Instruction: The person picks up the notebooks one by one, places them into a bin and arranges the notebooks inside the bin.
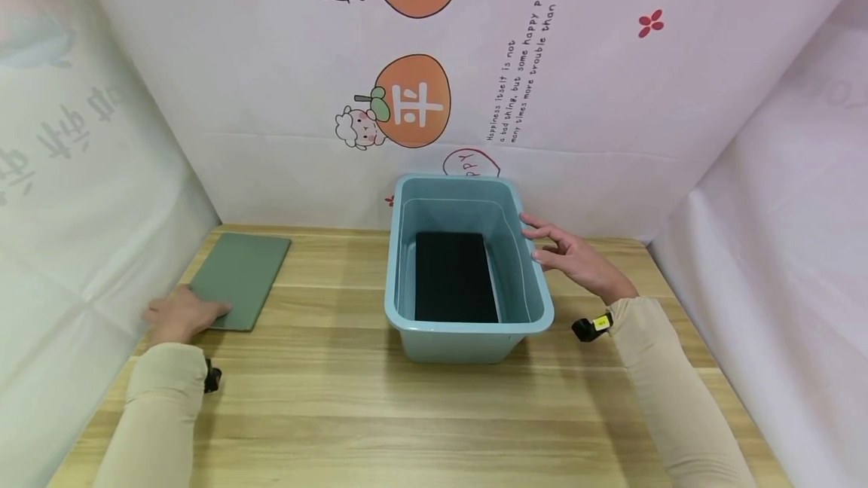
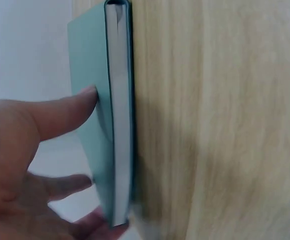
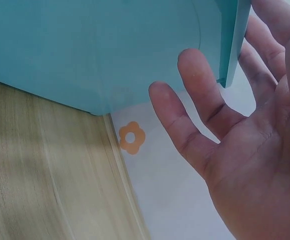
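Note:
A green hardcover book point(image 1: 239, 277) lies flat at the table's left side; its pale page edges show in the left wrist view. My left hand point(image 1: 183, 315) is at the near left corner of the book point(image 2: 92, 100). The thumb touches the cover, while the other fingers spread toward the book's edge. A light blue plastic bin point(image 1: 450, 343) stands at the middle of the table. In it lies a black flat rectangular thing point(image 1: 456, 277). My right hand point(image 1: 576, 258) is at the bin's right rim, fingers spread, with some fingertips at the rim.
The wooden table point(image 1: 325, 413) meets a printed white backdrop point(image 1: 271, 96) right behind the bin. White sheets hang at the left point(image 1: 102, 172) and right point(image 1: 766, 224) sides. A small black camera point(image 1: 588, 328) sits on the right wrist.

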Tool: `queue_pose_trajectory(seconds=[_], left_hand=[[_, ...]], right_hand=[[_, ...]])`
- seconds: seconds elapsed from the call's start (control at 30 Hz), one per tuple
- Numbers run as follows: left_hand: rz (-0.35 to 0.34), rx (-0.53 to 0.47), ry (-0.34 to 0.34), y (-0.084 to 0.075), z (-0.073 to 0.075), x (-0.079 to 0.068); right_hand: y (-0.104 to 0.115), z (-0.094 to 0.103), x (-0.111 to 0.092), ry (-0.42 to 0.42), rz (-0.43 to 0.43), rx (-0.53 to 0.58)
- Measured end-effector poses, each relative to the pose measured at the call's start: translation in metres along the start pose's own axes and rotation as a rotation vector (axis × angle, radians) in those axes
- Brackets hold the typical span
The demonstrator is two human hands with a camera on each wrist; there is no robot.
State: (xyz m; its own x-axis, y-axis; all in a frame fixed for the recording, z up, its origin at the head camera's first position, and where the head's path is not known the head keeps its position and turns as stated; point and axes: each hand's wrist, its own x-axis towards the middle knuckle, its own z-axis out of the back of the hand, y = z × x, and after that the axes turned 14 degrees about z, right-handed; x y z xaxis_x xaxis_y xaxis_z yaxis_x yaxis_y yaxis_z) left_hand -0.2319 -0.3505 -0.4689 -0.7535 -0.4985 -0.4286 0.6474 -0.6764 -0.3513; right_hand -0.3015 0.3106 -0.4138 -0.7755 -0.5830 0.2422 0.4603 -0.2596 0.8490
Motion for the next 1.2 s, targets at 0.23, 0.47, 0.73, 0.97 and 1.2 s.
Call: queue_pose_trajectory(seconds=[0.23, 0.47, 0.73, 0.97, 1.2], left_hand=[[-0.014, -0.067, -0.129, 0.001, -0.001, -0.002], [0.028, -0.192, -0.168, -0.008, -0.002, -0.009], [0.030, -0.242, -0.196, -0.010, -0.004, -0.012], [0.010, -0.228, -0.243, -0.012, -0.003, -0.015], [-0.054, -0.257, -0.278, -0.014, 0.000, -0.021]], right_hand=[[0.000, -0.001, 0.001, -0.001, 0.003, 0.007], [0.001, 0.000, 0.001, -0.003, 0.000, 0.012], [0.002, -0.001, 0.000, -0.008, -0.008, 0.002], [0.001, -0.001, 0.000, -0.010, -0.013, 0.006], [0.001, 0.000, 0.000, -0.005, -0.007, 0.012]])
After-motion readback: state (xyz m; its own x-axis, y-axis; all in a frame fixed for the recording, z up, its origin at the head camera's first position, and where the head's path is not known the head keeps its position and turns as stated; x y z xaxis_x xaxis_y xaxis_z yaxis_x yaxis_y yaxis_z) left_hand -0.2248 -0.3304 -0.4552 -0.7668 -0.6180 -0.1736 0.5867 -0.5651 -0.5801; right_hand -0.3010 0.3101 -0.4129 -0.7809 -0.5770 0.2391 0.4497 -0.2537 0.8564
